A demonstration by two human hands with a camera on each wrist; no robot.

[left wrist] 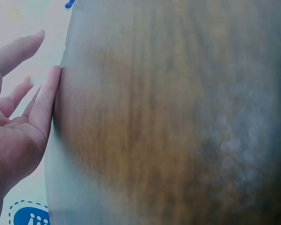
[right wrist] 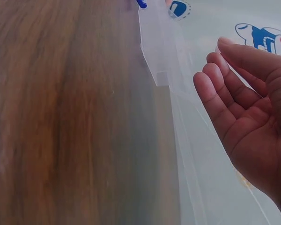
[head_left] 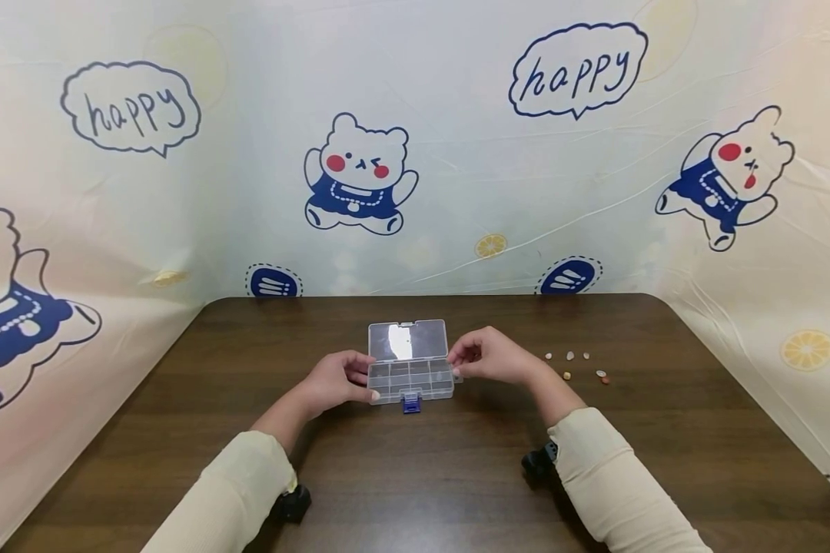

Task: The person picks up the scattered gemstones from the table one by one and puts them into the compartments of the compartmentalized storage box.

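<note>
A clear plastic compartment box (head_left: pixel 410 378) sits on the table with its lid (head_left: pixel 429 339) raised at the back. Its blue latch (head_left: pixel 411 403) hangs at the front. My left hand (head_left: pixel 332 379) holds the left end, thumb at the front corner and fingers farther back. At the right end, my right hand (head_left: pixel 493 355) has thumb and index finger pinched close together at the side. In the right wrist view the translucent box (right wrist: pixel 159 42) lies beside the bent fingers. The left wrist view shows my left hand (left wrist: pixel 18 126) with thumb and fingers spread apart; the box is hidden there.
Several small pebbles or shells, among them a yellowish one (head_left: pixel 567 375) and a reddish-brown one (head_left: pixel 605 380), lie right of my right hand. The brown wooden table (head_left: pixel 415 476) ends at a patterned cloth backdrop (head_left: pixel 456 169).
</note>
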